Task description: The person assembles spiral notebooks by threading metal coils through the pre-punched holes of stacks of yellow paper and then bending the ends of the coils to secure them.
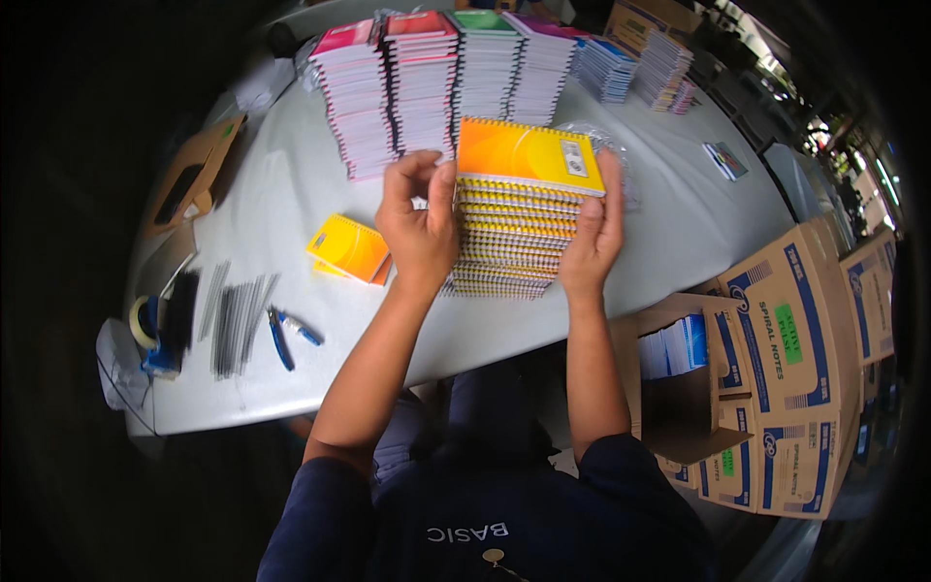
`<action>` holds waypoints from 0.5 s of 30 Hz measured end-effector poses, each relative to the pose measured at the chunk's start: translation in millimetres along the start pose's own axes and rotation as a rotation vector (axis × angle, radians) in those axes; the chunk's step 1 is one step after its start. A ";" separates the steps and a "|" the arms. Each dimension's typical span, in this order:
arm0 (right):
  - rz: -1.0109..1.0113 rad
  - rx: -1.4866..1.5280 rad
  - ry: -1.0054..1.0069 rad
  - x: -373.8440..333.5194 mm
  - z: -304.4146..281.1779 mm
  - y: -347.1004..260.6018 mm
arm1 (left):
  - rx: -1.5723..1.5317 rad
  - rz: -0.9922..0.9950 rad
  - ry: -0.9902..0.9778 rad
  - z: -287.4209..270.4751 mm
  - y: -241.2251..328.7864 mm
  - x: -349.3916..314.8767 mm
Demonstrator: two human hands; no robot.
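Note:
A tall stack of yellow-orange spiral notebooks (529, 155) stands in front of me near the table's front edge, wire bindings showing in layers down its near side. My left hand (422, 209) is at the stack's left side, fingers curled and thumb up by the top notebook's left edge. Against the right side presses my right hand (594, 233), thumb in front and fingers reaching behind the right edge. The two hands hold the stack between them. Left of my left hand lies a small pile of yellow-orange notebooks (351, 248).
Behind the stack rise several tall piles of spiral notebooks (422, 107). Blue-handled pliers (280, 339), loose binding wires (238, 325) and a tape dispenser (155, 335) lie at the left. An open carton (679, 407) with blue notebooks stands at the right, beside stacked cardboard boxes (795, 330).

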State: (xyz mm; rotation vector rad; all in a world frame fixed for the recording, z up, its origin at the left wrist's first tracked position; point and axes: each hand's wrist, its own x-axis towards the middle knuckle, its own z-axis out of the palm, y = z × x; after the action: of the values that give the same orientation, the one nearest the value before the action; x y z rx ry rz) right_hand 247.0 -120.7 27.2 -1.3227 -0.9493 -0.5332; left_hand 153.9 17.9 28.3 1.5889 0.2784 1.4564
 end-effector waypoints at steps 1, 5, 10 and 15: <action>-0.046 0.033 0.061 -3.0 -2.4 0.6 | 0.009 0.055 0.047 -9.2 -5.0 6.5; -0.118 0.069 0.234 -31.8 -9.2 -22.4 | 0.412 -0.158 -0.225 -97.2 -54.3 36.1; 0.648 0.569 -0.270 -121.6 8.3 -59.1 | 0.966 0.119 -0.841 -150.7 -67.3 -27.1; 1.540 1.061 -0.336 -162.4 33.2 -49.1 | 0.970 0.145 -0.747 -164.3 -37.5 -73.7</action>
State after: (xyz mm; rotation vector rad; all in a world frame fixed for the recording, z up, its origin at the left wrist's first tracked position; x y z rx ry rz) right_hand 111.3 -128.4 -79.7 -0.7714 -0.1317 1.2481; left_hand 5.7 63.5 -70.6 2.8486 0.4640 0.7081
